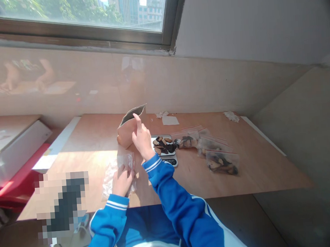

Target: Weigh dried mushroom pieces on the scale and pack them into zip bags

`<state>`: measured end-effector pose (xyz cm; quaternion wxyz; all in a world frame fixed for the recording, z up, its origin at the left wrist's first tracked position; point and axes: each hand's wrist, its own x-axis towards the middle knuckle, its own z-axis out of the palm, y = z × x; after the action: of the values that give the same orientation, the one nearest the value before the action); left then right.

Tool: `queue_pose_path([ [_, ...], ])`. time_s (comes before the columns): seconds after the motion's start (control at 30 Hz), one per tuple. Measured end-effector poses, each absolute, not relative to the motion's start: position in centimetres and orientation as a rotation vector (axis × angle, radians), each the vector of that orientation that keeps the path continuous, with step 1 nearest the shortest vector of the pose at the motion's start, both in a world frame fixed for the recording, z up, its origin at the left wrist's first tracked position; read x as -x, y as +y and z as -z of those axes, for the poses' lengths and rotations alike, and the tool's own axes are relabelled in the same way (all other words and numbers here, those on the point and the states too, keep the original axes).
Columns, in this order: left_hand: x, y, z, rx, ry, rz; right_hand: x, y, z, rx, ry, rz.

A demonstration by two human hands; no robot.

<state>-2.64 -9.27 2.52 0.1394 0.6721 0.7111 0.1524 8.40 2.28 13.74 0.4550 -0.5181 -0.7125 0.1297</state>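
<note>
A brown paper bag (127, 131) with its mouth open stands tilted at the back of the table. My right hand (142, 139) is at the bag's right side, index finger stretched up to the rim and the other fingers curled against the paper. Flat on the table, several clear plastic bags (109, 182) lie under my left hand (123, 180), whose fingers are spread over them. Just right of my right wrist is a small digital scale (171, 160). Dark and tan dried pieces (164, 145) are heaped on its plate, partly hidden by my hand.
Zip bags (222, 162) filled with similar dried pieces lie right of the scale. White paper (170, 120) and crumpled scraps (231, 116) are near the back edge. A blurred dark object (67, 203) is at the front left. Wall and window rise behind the table (258, 166).
</note>
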Motion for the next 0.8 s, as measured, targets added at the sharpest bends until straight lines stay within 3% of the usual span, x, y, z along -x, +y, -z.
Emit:
queue_pose_path([
  [0.2, 2.6, -9.1, -2.3, -1.987, 2.073, -0.368, -7.0, 4.7, -14.5, 1.24, -1.732, -0.381],
  [0.37, 2.8, -9.0, -2.3, -1.901, 2.022, -0.398, -7.3, 1.8, -13.7, 1.264, -1.637, -0.459],
  [0.63, 2.7, -8.5, -4.1, -1.564, 1.831, -0.922, -9.1, -5.8, -5.3, 1.37, -1.548, -0.792],
  [0.8, 0.8, -8.4, -6.3, -1.519, 1.656, -1.053, -11.3, -6.7, -6.1, 1.222, -1.485, -1.142],
])
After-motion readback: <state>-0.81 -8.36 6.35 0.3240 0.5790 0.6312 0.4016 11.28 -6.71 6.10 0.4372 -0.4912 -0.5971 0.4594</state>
